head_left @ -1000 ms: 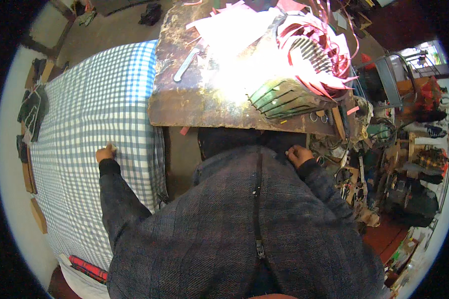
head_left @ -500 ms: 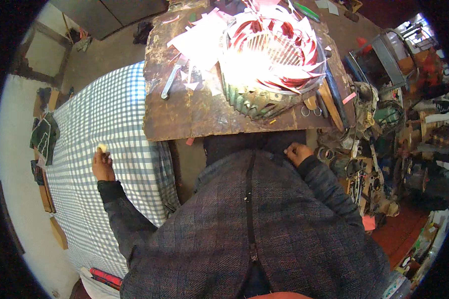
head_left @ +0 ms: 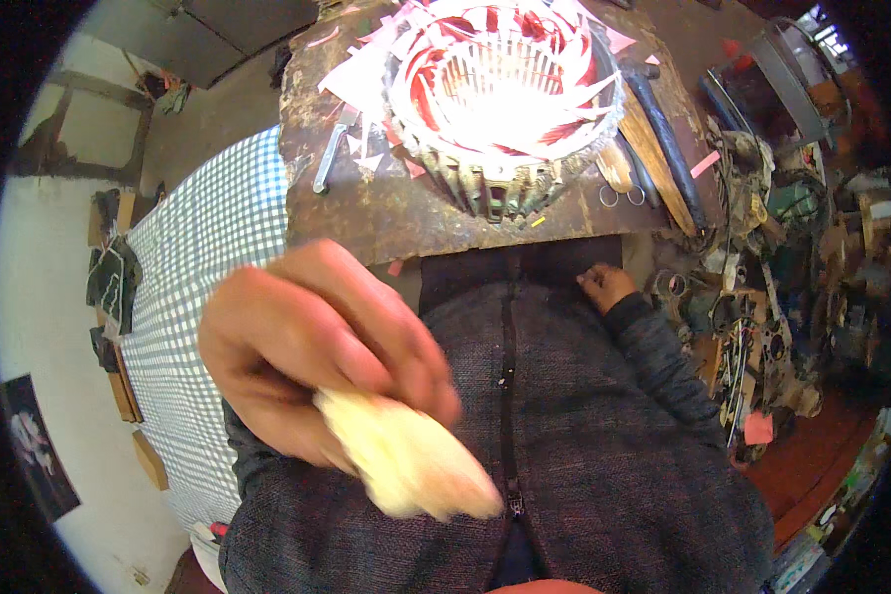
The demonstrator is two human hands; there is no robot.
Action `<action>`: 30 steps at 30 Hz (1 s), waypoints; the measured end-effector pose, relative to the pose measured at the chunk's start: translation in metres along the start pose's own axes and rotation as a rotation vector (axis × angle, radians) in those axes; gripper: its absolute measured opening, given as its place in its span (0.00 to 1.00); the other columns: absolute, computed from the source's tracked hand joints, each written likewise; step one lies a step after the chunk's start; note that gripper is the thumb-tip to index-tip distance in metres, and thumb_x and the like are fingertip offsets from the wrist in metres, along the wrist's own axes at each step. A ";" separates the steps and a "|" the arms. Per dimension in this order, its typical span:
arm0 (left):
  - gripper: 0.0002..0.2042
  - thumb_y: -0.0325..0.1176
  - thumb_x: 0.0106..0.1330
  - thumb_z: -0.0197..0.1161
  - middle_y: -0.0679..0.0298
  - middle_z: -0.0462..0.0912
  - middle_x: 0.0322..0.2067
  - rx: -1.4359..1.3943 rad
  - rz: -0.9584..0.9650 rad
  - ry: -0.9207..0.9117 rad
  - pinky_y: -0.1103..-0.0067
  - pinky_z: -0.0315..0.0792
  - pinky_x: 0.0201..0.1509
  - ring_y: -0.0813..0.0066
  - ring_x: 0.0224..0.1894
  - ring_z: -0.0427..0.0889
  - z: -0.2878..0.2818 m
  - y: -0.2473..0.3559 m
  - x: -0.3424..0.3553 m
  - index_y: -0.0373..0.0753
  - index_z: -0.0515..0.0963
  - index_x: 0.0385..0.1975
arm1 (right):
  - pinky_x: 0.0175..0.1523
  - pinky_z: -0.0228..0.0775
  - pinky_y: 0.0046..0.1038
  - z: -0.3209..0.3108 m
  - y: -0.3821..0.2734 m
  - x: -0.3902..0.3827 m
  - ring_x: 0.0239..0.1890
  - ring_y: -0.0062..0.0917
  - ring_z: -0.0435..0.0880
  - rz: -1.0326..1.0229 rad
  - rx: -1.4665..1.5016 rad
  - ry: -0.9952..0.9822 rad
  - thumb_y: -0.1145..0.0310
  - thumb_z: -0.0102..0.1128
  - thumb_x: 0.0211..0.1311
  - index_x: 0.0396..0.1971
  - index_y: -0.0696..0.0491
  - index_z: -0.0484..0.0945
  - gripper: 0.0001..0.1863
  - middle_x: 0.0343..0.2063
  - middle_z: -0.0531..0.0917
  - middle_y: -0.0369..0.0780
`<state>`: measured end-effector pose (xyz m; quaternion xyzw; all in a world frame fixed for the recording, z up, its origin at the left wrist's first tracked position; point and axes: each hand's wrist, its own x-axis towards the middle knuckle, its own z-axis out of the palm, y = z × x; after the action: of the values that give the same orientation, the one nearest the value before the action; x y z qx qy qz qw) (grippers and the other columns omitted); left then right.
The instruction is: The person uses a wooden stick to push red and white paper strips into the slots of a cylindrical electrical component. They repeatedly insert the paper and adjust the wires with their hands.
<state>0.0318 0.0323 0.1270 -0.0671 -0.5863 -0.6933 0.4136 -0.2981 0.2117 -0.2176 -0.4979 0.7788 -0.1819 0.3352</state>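
A blurred, pale yellow piece was gripped between the thumb and fingers of the left hand, and was held over the dark jacket just below the centre of the frame. The right hand was seen right of centre with its fingers curled; whether anything was held in it could not be told. On the desk, at the top of the frame, a ribbed round housing was brightly lit, its inside lined with red and pale strips. A knife was laid to its left, and scissors and a dark hammer to its right. Checked cloth was spread at the left.
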 end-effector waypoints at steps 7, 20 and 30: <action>0.03 0.25 0.72 0.61 0.43 0.87 0.41 -0.122 -0.064 -0.260 0.70 0.82 0.29 0.47 0.35 0.91 0.025 -0.007 0.028 0.36 0.76 0.35 | 0.42 0.78 0.45 0.004 0.008 0.003 0.35 0.46 0.88 0.031 0.029 -0.011 0.49 0.67 0.64 0.34 0.53 0.85 0.19 0.30 0.87 0.49; 0.09 0.27 0.69 0.68 0.49 0.86 0.47 -0.131 0.230 -0.372 0.73 0.87 0.43 0.56 0.43 0.90 0.029 -0.040 0.018 0.35 0.82 0.46 | 0.42 0.78 0.42 -0.002 0.004 0.003 0.34 0.43 0.87 0.075 -0.005 -0.067 0.46 0.65 0.65 0.37 0.53 0.86 0.22 0.30 0.87 0.48; 0.06 0.28 0.69 0.68 0.51 0.88 0.44 -0.074 0.250 -0.377 0.77 0.85 0.40 0.58 0.42 0.90 0.026 -0.031 0.021 0.36 0.84 0.42 | 0.40 0.78 0.42 -0.002 -0.001 0.002 0.31 0.43 0.86 0.068 0.014 -0.028 0.47 0.67 0.64 0.33 0.51 0.86 0.20 0.26 0.86 0.47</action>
<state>-0.0119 0.0440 0.1238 -0.2828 -0.6147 -0.6327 0.3766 -0.2993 0.2089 -0.2161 -0.4712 0.7894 -0.1688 0.3554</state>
